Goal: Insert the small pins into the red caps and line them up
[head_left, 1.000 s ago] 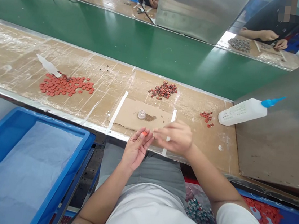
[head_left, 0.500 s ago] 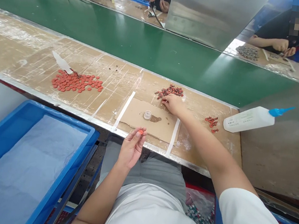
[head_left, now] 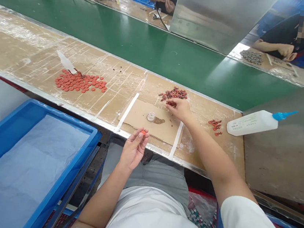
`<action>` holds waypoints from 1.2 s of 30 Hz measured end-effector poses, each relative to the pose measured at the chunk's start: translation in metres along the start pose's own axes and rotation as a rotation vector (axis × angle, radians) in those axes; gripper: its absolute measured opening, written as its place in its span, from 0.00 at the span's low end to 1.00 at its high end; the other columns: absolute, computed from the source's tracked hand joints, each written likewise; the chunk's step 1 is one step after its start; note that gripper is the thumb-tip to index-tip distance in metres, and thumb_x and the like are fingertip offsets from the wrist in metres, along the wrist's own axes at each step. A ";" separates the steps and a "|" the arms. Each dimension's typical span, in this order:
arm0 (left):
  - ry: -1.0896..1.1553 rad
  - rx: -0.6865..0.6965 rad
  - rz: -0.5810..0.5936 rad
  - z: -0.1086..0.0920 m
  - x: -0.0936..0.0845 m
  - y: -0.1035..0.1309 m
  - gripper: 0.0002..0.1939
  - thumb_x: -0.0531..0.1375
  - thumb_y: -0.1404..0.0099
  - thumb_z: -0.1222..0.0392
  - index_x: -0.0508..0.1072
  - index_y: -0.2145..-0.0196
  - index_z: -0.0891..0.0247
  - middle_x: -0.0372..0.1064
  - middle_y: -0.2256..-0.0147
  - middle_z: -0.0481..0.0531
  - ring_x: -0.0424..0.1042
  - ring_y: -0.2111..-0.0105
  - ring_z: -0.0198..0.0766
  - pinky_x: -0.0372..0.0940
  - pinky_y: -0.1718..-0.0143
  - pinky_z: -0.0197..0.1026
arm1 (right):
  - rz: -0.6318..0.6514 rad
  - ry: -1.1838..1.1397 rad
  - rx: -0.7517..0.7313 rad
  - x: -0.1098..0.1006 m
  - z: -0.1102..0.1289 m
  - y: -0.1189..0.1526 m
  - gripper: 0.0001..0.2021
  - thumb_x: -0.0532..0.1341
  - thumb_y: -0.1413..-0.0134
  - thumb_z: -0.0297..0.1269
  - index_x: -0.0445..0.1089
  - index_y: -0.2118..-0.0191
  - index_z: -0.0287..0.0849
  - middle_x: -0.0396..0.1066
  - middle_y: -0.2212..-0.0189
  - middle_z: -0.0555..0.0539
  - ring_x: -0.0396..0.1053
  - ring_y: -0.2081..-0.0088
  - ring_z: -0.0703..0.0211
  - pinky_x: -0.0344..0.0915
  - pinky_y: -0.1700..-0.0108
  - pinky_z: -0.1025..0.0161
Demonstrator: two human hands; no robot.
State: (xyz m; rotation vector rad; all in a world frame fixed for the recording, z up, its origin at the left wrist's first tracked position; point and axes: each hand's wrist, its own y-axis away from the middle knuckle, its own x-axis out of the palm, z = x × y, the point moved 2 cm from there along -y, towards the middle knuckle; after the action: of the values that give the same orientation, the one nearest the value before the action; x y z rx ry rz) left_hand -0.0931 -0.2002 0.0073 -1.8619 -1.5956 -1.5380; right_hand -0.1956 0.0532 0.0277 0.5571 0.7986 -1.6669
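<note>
Pinching a small red disc (head_left: 143, 132) between thumb and fingertips, the left hand (head_left: 133, 148) is held up by the near edge of the bench (head_left: 38, 46), in front of a cardboard sheet (head_left: 137, 117). The right hand (head_left: 178, 109) reaches over the sheet's far right corner, its fingertips low at the near side of a pile of red-and-black pieces (head_left: 175, 93) by the bench's far edge; whether they have closed on a piece cannot be told. Between the two hands, a small clear cup (head_left: 151, 117) stands on the cardboard with a brown stain (head_left: 159, 121) just beside it. The right forearm lies across the way from the near edge, hiding bench between the sheet and a few red pieces (head_left: 215, 124). Past these, near the bench's right edge, a white bottle (head_left: 253, 122) with a blue nozzle slants close to a metal panel (head_left: 286, 145) that walls off that side. Toward the left, more red discs (head_left: 80, 83) lie spread, a white strip (head_left: 65, 61) touching their far side. A green belt (head_left: 149, 43) runs along the far edge, with a metal box (head_left: 219, 18) and two co-workers beyond. Below the near edge, at left, sits a blue tray (head_left: 91, 128) lined with a pale sheet.
</note>
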 end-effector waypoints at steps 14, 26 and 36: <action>-0.008 0.031 -0.024 -0.008 -0.003 -0.008 0.10 0.64 0.41 0.69 0.78 0.60 0.64 0.78 0.61 0.51 0.77 0.64 0.28 0.70 0.59 0.25 | -0.392 -0.476 0.018 0.046 0.049 0.059 0.12 0.68 0.51 0.45 0.78 0.63 0.44 0.78 0.66 0.47 0.72 0.71 0.60 0.69 0.68 0.62; -0.046 0.043 -0.013 -0.006 -0.005 -0.010 0.11 0.66 0.43 0.68 0.78 0.61 0.64 0.77 0.59 0.52 0.77 0.62 0.29 0.70 0.58 0.27 | -0.417 -0.185 -0.202 0.049 0.045 0.052 0.09 0.64 0.45 0.42 0.77 0.61 0.45 0.77 0.68 0.47 0.72 0.70 0.60 0.69 0.63 0.60; -0.040 0.006 -0.054 -0.009 -0.002 -0.010 0.09 0.65 0.42 0.68 0.78 0.61 0.65 0.77 0.59 0.52 0.77 0.62 0.29 0.69 0.57 0.26 | -0.274 -0.134 -0.172 0.049 0.041 0.051 0.10 0.61 0.43 0.45 0.76 0.60 0.49 0.76 0.65 0.47 0.72 0.63 0.54 0.69 0.54 0.56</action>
State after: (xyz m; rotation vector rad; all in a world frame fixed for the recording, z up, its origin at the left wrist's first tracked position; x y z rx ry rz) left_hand -0.1059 -0.2048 0.0051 -1.8727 -1.6798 -1.5251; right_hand -0.1561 -0.0161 0.0082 0.2203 0.9407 -1.8410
